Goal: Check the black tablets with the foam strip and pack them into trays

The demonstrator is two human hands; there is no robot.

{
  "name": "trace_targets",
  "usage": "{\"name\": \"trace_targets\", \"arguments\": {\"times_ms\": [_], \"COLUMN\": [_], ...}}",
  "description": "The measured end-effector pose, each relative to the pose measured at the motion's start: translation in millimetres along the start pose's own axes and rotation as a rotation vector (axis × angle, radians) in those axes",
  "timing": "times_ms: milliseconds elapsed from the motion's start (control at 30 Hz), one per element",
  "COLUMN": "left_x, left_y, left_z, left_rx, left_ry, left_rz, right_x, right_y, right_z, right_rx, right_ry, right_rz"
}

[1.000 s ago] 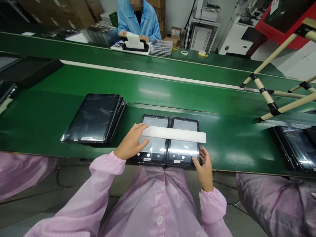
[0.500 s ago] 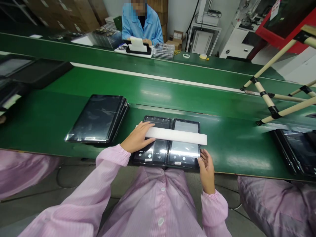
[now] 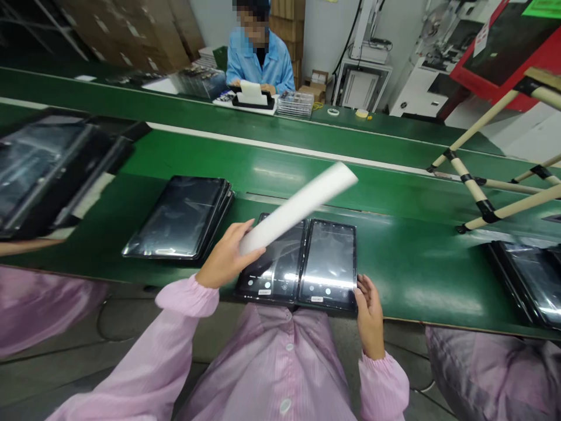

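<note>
Green bench (image 3: pixel 421 263) — two tablets (image 3: pixel 331 254) near a dark stack (image 3: pixel 182 213)

The worker I'm watching wears a pale pink smock (image 3: pixel 263 362), the cloth finely striped, with whitish round buttons (image 3: pixel 285 406) down the near middle. The sleeves (image 3: pixel 144 362) are loose and full, gathered into puckered cuffs (image 3: pixel 377 358) at both wrists; the left hand (image 3: pixel 224 255) and right hand (image 3: pixel 370 318) are bare.

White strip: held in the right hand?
No, the left hand grips the white strip; the right hand is at the right tablet.
</note>
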State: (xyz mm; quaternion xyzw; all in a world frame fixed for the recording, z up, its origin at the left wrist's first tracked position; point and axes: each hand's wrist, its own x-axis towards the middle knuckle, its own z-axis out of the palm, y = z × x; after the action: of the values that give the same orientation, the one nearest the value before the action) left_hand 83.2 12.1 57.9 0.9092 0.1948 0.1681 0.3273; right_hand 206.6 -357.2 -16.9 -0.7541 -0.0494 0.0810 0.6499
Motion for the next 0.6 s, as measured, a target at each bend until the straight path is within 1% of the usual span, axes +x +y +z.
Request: {"name": "trace_targets", "arguments": {"times_ms": [67, 167, 200, 267, 367, 433, 500, 567, 600], "left_x": [-15.7, -34.5, -38.4, -42.9, -43.3, -40.1, -34.2, -26.1, -20.7], "left_y": [-6.7, -15.0, -15.5, -13.1, -5.0, 2.4, 15.7, 39.1, 54.1], "left_z": [-5.1, -0.1, 3.8, 12.4, 25.1, 36.6, 54.4, 80.3, 96.5], "left_rx": [-0.055, -0.28, -0.386, -0.579, -0.734, -0.752, -0.756, -0.77, -0.789], "left_ry": [0.045, 0.022, 0.009, 0.006, 0.037, 0.033, 0.003, -0.045, -0.076], "left_rz": [-0.208, -0.478, -0.543, -0.627, -0.664, -0.659, -0.635, -0.601, -0.578], "right_x": [0.8, 1.6, 1.3, -0.3, 0.8, 10.3, 28.2, 51.3, 63.9], "right_y": [-1.8, -4.9, -5.8, -6.9, -5.6, -3.2, -2.6, -5.9, -8.9], "right_z": [-0.4, -0.4, 0.1, 1.5, 1.0, -8.6, -32.0, -66.7, -84.6], "right_rx": [-0.003, -0.006, -0.011, -0.03, -0.088, -0.14, -0.207, -0.289, -0.333], "right_ry": [0.002, -0.012, -0.018, -0.027, -0.034, -0.015, 0.039, 0.122, 0.166], "right_rz": [0.007, 0.031, 0.04, 0.053, 0.052, 0.029, 0.005, 0.007, 0.015]}}
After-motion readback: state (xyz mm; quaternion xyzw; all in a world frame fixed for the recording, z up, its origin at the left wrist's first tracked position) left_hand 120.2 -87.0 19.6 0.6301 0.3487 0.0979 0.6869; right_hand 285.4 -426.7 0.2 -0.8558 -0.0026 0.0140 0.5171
